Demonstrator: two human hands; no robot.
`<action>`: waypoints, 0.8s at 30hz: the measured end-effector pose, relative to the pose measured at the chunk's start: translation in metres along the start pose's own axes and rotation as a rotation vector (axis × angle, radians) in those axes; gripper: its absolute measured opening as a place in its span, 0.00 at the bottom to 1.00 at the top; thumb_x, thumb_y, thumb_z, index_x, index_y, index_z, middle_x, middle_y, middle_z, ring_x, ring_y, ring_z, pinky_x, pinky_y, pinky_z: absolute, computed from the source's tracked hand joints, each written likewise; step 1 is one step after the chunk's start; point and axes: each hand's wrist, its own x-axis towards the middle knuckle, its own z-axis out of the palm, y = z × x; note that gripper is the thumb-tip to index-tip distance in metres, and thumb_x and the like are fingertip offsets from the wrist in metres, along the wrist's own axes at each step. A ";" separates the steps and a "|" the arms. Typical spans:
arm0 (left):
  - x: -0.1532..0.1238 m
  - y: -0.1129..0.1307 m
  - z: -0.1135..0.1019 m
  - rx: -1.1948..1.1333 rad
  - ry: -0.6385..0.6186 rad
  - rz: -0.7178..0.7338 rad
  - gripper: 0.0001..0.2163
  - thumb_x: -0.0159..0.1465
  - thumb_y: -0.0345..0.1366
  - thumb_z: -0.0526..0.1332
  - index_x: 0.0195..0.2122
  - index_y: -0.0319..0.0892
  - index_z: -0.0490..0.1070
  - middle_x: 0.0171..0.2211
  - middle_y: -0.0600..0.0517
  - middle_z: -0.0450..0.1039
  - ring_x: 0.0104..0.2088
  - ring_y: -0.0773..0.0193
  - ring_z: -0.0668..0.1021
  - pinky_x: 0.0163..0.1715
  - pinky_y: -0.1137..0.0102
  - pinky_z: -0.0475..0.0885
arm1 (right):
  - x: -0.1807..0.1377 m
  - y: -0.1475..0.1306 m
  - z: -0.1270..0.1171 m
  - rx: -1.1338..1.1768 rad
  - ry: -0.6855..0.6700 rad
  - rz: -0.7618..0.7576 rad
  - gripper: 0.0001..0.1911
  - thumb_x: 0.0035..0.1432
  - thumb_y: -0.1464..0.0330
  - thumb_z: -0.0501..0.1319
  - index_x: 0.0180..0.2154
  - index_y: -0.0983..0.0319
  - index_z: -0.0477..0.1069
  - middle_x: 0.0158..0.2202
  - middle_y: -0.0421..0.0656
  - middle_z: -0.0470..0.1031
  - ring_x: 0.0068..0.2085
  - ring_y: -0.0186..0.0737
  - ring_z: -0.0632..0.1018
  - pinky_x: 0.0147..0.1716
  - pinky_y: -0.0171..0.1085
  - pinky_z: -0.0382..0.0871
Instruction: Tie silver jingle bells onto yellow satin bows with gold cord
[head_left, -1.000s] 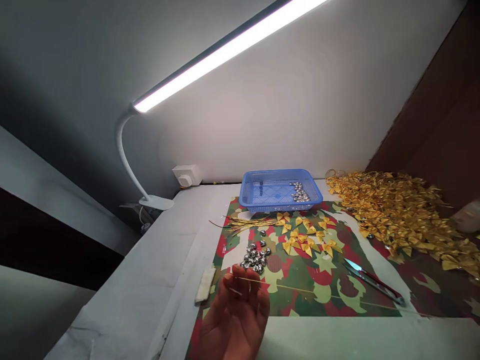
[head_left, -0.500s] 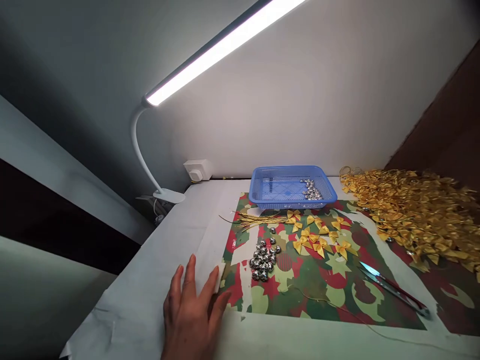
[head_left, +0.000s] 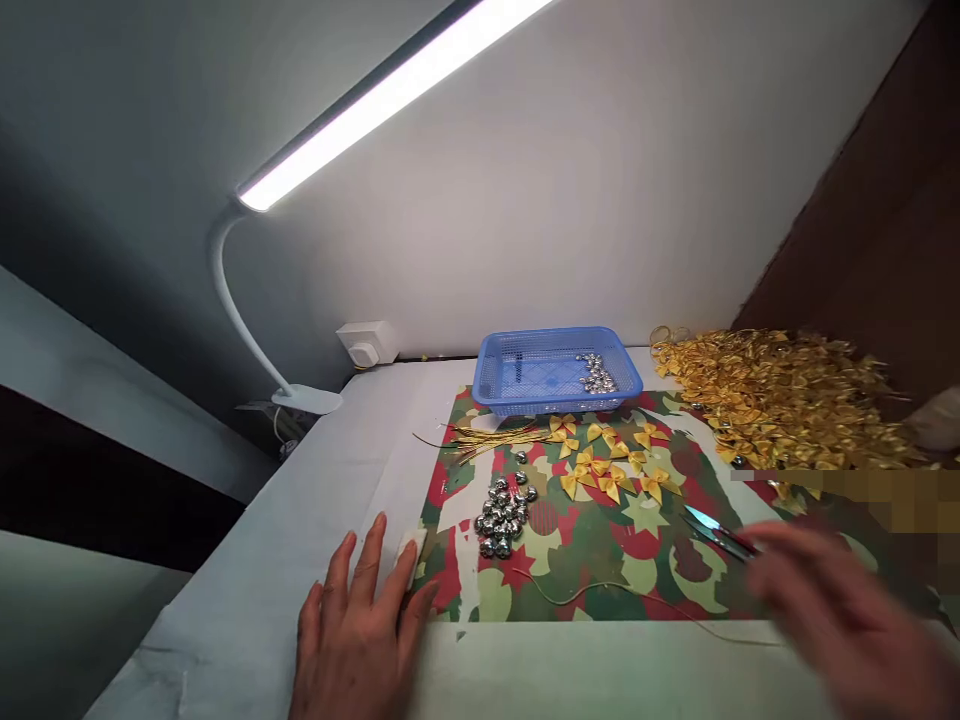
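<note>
My left hand [head_left: 360, 620] rests with fingers spread on the white table covering, its index fingertip by a small white piece [head_left: 412, 543] at the patterned sheet's left edge. My right hand [head_left: 832, 600], smeared by motion, is over the rear end of a slim two-pointed metal tool [head_left: 709, 530]; whether it grips the tool is unclear. A thin gold cord [head_left: 622, 587] runs across the sheet towards that hand. Silver jingle bells [head_left: 501, 520] lie bunched between the hands. Several yellow ribbon bows [head_left: 615, 483] are spread behind them, beside a bundle of gold cords [head_left: 495, 437].
A blue plastic basket [head_left: 487, 400] holding small silver bells stands at the back of the patterned sheet [head_left: 600, 600]. Gold bows are heaped in a large pile [head_left: 787, 400] at right. A lit lamp [head_left: 300, 400] and a white socket box [head_left: 371, 343] are at back left.
My right hand has come into view from the right, over the pointed tool. The cord's near end has shifted left and curves more. The view has turned slightly right; my left hand stays by the white piece.
</note>
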 end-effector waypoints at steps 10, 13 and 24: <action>-0.008 0.022 -0.020 -0.902 0.144 -0.341 0.17 0.67 0.44 0.58 0.53 0.44 0.76 0.63 0.44 0.70 0.63 0.45 0.69 0.62 0.53 0.64 | -0.019 -0.014 0.113 -0.155 -0.400 -0.488 0.10 0.57 0.78 0.50 0.27 0.60 0.63 0.28 0.41 0.68 0.23 0.38 0.69 0.22 0.37 0.51; -0.002 0.048 -0.043 -1.673 -0.306 -0.650 0.17 0.67 0.48 0.59 0.48 0.46 0.81 0.57 0.46 0.77 0.61 0.45 0.72 0.58 0.57 0.71 | -0.017 -0.016 0.094 -0.075 -0.436 -0.511 0.09 0.62 0.75 0.50 0.30 0.59 0.63 0.29 0.38 0.67 0.26 0.34 0.69 0.25 0.33 0.58; 0.011 0.099 -0.045 -2.022 -0.737 -0.829 0.17 0.52 0.48 0.74 0.37 0.41 0.84 0.39 0.44 0.86 0.39 0.54 0.84 0.36 0.69 0.79 | 0.003 -0.036 0.039 0.116 -0.513 -0.542 0.08 0.68 0.76 0.53 0.35 0.59 0.62 0.32 0.37 0.65 0.30 0.30 0.69 0.31 0.27 0.62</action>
